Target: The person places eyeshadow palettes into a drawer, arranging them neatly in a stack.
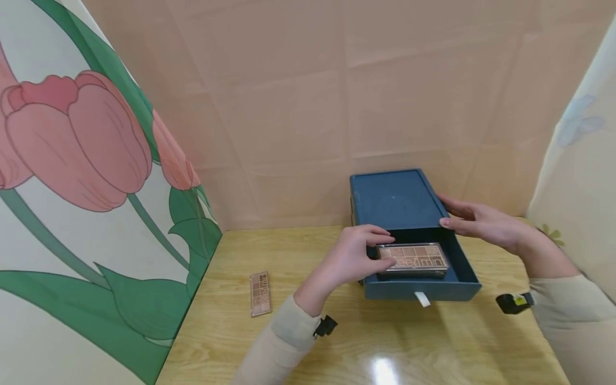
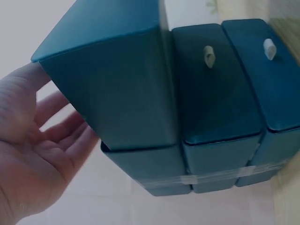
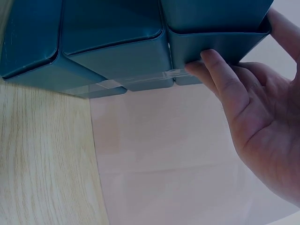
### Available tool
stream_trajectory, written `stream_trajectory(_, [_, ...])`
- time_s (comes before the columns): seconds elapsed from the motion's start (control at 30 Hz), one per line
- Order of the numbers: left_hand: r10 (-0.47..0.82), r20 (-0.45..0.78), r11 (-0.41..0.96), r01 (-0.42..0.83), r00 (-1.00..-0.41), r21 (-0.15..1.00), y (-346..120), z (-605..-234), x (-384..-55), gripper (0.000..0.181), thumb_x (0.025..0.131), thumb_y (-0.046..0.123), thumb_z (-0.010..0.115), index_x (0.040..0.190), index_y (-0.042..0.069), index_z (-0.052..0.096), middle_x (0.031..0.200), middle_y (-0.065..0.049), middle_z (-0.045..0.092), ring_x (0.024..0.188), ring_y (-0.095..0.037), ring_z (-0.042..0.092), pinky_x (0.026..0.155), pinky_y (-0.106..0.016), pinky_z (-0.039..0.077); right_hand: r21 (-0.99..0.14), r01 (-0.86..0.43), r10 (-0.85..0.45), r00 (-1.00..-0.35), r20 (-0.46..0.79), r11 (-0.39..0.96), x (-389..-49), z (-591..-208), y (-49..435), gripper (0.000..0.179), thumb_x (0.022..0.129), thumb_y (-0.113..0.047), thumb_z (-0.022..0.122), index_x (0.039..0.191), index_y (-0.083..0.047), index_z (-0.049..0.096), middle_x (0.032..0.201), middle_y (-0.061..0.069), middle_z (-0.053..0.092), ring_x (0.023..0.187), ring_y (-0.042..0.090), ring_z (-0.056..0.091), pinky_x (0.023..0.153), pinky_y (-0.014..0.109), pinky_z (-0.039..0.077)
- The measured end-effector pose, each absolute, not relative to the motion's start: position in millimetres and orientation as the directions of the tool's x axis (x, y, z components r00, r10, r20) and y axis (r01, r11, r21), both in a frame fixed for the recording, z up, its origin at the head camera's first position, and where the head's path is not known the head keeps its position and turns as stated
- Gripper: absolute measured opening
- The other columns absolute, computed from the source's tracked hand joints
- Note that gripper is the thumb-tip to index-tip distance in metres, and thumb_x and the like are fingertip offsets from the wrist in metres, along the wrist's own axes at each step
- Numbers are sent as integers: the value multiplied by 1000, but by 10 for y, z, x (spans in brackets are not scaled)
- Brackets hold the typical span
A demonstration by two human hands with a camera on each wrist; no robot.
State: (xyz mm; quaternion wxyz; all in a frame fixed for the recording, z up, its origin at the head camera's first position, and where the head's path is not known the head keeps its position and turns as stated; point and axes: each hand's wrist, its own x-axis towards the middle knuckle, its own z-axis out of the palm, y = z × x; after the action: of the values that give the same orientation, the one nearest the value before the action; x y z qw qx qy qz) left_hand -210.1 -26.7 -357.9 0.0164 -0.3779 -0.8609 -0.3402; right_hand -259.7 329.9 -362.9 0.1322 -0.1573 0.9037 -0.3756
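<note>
A dark blue drawer cabinet (image 1: 392, 198) stands on the table with its top drawer (image 1: 469, 274) pulled out. In the drawer lies an eyeshadow palette (image 1: 420, 256) with brown pans under a clear lid. My left hand (image 1: 353, 254) reaches over the drawer's left wall and grips the palette's left end, thumb at the front and fingers at the back. In the left wrist view, the side wall hides these fingertips. My right hand (image 1: 486, 223) holds the cabinet's right side, thumb at the top front corner and fingers (image 3: 225, 79) along the side.
A slim eyeshadow palette (image 1: 261, 294) lies on the wooden table (image 1: 216, 342), left of the left forearm. A white pull tab (image 1: 422, 299) sticks out from the open drawer's front. Two closed drawers (image 2: 215, 84) sit below it. A pinkish cloth wall (image 1: 289, 117) stands behind.
</note>
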Motion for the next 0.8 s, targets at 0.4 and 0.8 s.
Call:
stream_trajectory(0.4, [301, 600, 278, 670, -741, 688, -896, -4163, -2160, 23, 95, 13, 84, 117, 6, 81, 127, -5, 74, 115, -20, 70, 92, -36, 61, -748, -201, -410, -906, -103, 633, -2596, -3632, 3326, 81, 113, -39, 55, 173, -13, 7, 172, 34, 15, 149, 55, 35, 92, 13, 46])
stream_trajectory(0.8, [83, 309, 543, 303, -947, 783, -2069, -4986, -2131, 36, 92, 14, 87, 126, 8, 75, 122, -13, 71, 108, -35, 67, 88, -58, 59, -726, -197, -402, -908, -118, 659, -2593, -3591, 3351, 82, 113, -41, 54, 173, -13, 6, 172, 34, 15, 149, 57, 34, 90, 13, 46])
